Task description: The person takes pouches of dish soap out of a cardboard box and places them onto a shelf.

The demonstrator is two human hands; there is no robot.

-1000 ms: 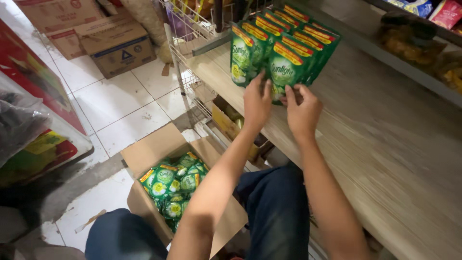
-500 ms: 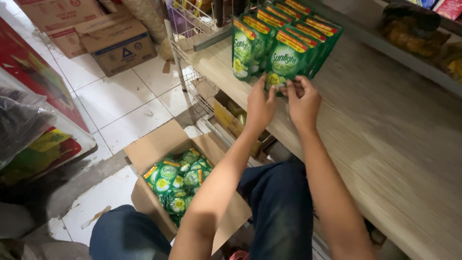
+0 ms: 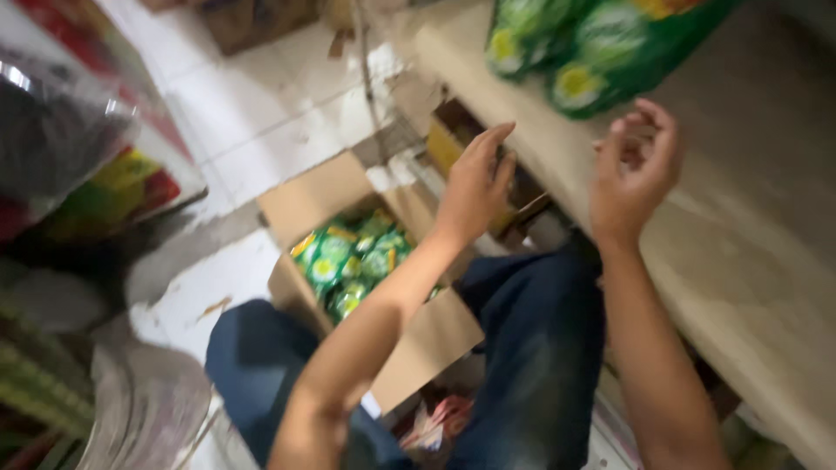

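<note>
1 head-worn view, looking steeply down, close over shelf, floor

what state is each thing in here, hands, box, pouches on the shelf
left hand: open, fingers straight, holding nothing
right hand: empty, fingers loosely curled
green pouches: standing on the shelf, apart from both hands, blurred
wooden shelf: mostly bare beside the pouches
cardboard box: on the floor, flaps open, part filled with green packets
</note>
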